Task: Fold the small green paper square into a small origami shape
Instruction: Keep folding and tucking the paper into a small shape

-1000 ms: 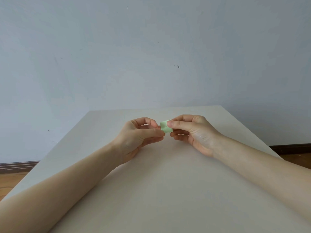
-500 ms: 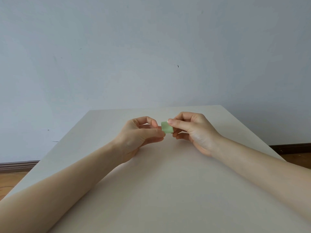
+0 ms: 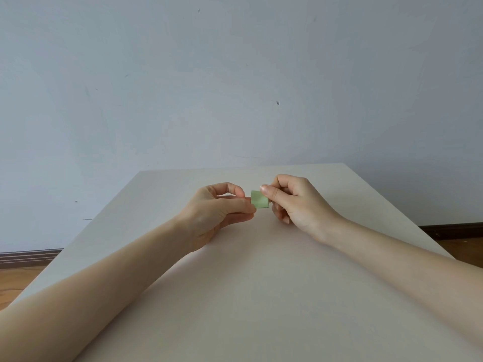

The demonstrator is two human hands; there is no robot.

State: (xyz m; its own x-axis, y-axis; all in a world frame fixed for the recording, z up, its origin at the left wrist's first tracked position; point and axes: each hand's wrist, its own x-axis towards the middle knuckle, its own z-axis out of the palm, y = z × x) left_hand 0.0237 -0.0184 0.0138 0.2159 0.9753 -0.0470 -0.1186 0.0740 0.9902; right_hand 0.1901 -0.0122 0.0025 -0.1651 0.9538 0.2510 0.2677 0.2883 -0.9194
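Here both hands (image 3: 217, 210) (image 3: 295, 202) pinch green paper (image 3: 259, 199) above table (image 3: 261, 296).

Paper (image 3: 259, 199): pale green, plain, no print; one face slightly lighter where light catches it. Table (image 3: 261, 296): off-white, cream cast, matte, no pattern, greyer shade under arms. Wall (image 3: 235, 87): pale grey-blue, plain, few small dark specks and faint scuffs. Skirting (image 3: 28, 256): dark brown, nearly black on right side. Floor (image 3: 15, 280): warm orange-brown wood with visible grain.
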